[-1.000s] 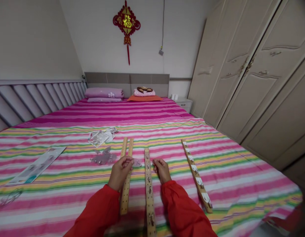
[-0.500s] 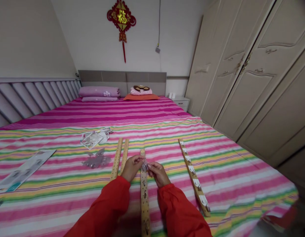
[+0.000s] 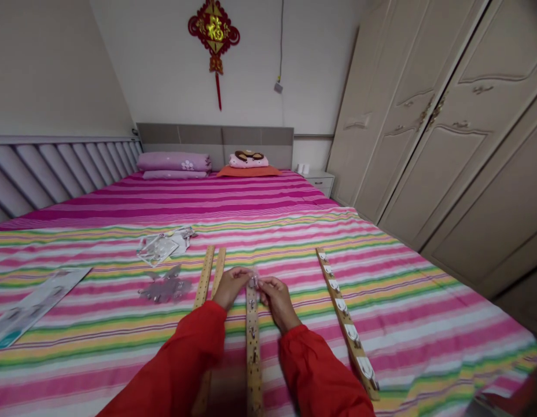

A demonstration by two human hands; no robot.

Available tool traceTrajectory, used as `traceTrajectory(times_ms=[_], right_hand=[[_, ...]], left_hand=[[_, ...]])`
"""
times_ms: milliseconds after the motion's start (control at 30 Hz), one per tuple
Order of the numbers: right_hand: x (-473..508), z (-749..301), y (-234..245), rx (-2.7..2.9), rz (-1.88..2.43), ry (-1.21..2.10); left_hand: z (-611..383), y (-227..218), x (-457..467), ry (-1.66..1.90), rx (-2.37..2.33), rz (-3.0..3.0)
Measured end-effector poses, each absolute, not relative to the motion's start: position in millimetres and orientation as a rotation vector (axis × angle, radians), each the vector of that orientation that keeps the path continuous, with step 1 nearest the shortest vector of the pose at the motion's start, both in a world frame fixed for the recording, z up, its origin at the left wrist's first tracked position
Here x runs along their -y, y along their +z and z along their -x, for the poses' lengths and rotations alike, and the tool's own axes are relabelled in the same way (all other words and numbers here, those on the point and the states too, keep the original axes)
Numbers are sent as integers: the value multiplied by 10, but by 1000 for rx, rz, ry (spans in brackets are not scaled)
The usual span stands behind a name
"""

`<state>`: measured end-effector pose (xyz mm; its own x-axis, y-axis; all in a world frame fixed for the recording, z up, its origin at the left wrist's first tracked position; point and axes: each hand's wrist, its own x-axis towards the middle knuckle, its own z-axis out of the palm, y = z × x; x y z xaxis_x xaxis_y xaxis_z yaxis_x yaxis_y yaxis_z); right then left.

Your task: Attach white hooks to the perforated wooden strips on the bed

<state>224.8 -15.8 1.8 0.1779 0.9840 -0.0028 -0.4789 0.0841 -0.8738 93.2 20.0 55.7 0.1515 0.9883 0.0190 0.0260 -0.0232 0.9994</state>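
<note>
My left hand (image 3: 236, 288) and my right hand (image 3: 277, 299) are closed in a tight pinch on one small clear hook (image 3: 253, 282). It sits just over the top end of a long tan wooden strip with holes (image 3: 252, 347), which lies on the striped pink bed (image 3: 403, 324). The work right now is lining up this hook with the strip, and that calls for slow, steady fingers. I count four strips: this one, two more wooden strips (image 3: 203, 279) on the left, and one wooden strip with six white hooks (image 3: 346, 315) on the right.
</note>
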Motion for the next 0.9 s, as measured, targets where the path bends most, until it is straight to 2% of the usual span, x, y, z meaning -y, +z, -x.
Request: traceTrajectory(times_ms=[167,400,900], right_hand=[[-142,-2221,86,704,973,1179],[-418,-2159,-52,763,1069,983],[-525,-2147,-236,783,1199,943]], left_hand=[[-972,520,-540,1157,-1121,-1331],[-990,284,-846,1181,-1192,-1353],[-994,94,-892,1101,-1328,-1438]])
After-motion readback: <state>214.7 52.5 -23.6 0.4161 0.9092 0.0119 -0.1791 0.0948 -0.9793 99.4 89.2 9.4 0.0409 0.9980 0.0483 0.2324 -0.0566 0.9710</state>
